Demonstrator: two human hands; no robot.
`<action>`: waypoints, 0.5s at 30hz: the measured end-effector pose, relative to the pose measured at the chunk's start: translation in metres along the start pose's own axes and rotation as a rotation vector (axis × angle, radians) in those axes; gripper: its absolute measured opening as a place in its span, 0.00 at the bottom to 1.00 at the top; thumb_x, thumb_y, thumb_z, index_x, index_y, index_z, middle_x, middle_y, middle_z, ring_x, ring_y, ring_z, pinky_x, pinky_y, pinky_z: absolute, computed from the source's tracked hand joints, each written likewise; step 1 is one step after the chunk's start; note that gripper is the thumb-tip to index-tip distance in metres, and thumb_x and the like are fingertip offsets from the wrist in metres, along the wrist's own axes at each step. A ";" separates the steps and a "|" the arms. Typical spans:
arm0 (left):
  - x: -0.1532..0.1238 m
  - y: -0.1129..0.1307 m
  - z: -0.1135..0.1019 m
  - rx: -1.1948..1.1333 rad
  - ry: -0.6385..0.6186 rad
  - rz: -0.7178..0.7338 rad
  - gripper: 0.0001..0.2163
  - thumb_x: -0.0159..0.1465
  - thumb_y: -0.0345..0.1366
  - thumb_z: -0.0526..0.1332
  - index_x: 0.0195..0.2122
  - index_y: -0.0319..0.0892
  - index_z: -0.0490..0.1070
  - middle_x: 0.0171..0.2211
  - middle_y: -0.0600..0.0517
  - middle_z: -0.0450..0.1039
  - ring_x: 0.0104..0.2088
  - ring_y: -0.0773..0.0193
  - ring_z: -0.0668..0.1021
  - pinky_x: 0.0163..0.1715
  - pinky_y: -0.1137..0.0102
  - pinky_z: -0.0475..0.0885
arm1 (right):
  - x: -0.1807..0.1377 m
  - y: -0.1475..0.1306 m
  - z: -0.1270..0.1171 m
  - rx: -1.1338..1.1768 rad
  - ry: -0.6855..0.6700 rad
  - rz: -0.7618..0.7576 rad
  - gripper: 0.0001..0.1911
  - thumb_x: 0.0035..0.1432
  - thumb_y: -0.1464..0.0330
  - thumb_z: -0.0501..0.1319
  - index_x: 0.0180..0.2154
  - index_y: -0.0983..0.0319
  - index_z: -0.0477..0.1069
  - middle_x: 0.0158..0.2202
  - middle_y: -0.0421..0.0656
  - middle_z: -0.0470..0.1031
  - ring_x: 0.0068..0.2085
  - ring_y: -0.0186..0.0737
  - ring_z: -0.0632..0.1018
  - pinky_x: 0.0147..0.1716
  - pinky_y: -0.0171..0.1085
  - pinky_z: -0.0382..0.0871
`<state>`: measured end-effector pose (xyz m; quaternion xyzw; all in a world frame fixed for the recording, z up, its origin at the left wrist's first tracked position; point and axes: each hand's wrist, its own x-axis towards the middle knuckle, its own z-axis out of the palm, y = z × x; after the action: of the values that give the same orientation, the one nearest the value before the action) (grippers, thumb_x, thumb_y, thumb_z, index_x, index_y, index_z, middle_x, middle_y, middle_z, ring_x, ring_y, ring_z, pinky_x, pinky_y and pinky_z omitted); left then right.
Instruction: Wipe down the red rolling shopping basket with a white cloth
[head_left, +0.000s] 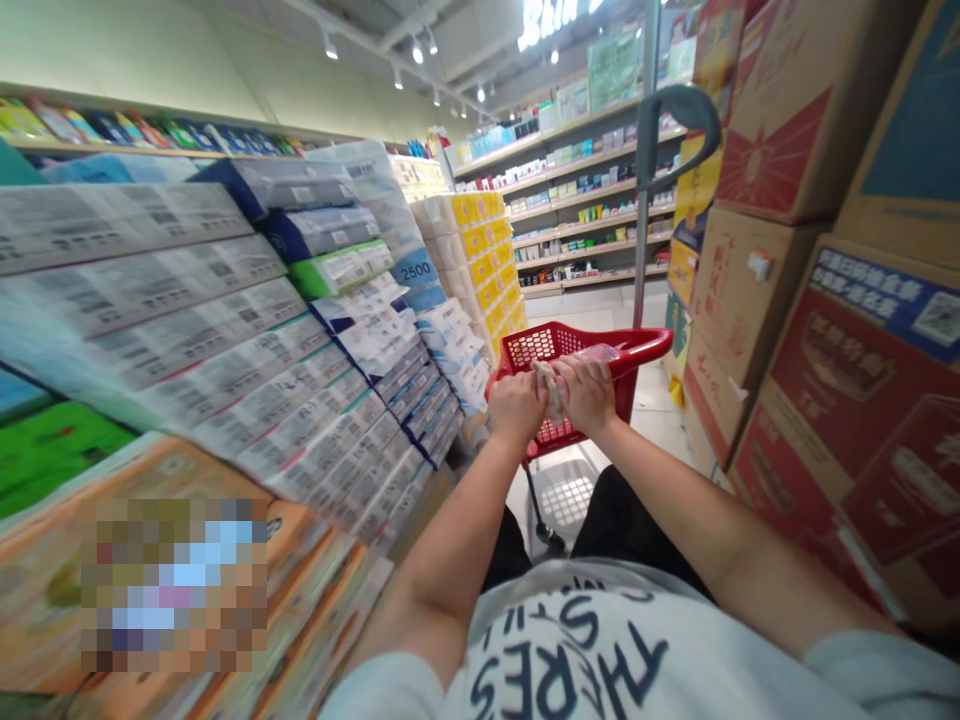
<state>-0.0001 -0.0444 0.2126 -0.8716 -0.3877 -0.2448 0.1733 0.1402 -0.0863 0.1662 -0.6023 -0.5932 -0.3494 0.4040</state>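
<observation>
Both my arms reach forward over a red plastic shopping basket (637, 350) on wheels in a shop aisle. My left hand (516, 405) is closed in a fist at the basket's near rim. My right hand (586, 392) is closed beside it, almost touching. Between the two hands I grip a small crumpled whitish thing (551, 392), a cloth or wrapper that I cannot name. A clear plastic item (600, 353) lies just beyond my right hand inside the basket. The basket's grey pull handle (679, 105) rises on a pole behind it.
Stacked packs of tissue paper (225, 330) lean along the left side of the aisle, with yellow packs (487, 250) further on. Large cardboard cartons (810, 330) are piled on the right. Shelves of small goods (585, 200) stand at the far end across a pale floor.
</observation>
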 end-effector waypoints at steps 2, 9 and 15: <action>0.005 -0.002 0.000 -0.002 -0.080 -0.068 0.21 0.71 0.43 0.42 0.38 0.39 0.73 0.35 0.45 0.77 0.37 0.58 0.77 0.38 0.65 0.64 | 0.000 0.000 0.001 -0.001 -0.002 0.006 0.15 0.66 0.66 0.51 0.50 0.62 0.69 0.50 0.47 0.74 0.54 0.46 0.68 0.55 0.45 0.53; -0.011 -0.006 0.001 -0.012 0.050 0.099 0.16 0.70 0.44 0.45 0.48 0.45 0.69 0.44 0.44 0.73 0.45 0.54 0.73 0.44 0.60 0.62 | 0.000 -0.002 -0.001 0.033 -0.024 0.010 0.16 0.66 0.67 0.50 0.52 0.61 0.69 0.51 0.47 0.73 0.55 0.47 0.67 0.56 0.46 0.53; -0.001 -0.004 0.001 0.022 -0.009 -0.015 0.20 0.71 0.42 0.41 0.41 0.41 0.71 0.36 0.45 0.74 0.38 0.56 0.74 0.39 0.63 0.62 | 0.000 -0.003 0.001 0.018 -0.005 0.017 0.16 0.66 0.66 0.50 0.50 0.62 0.70 0.50 0.47 0.74 0.54 0.47 0.68 0.55 0.45 0.53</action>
<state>-0.0031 -0.0419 0.2111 -0.8678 -0.3977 -0.2379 0.1793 0.1375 -0.0857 0.1666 -0.6045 -0.5921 -0.3391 0.4112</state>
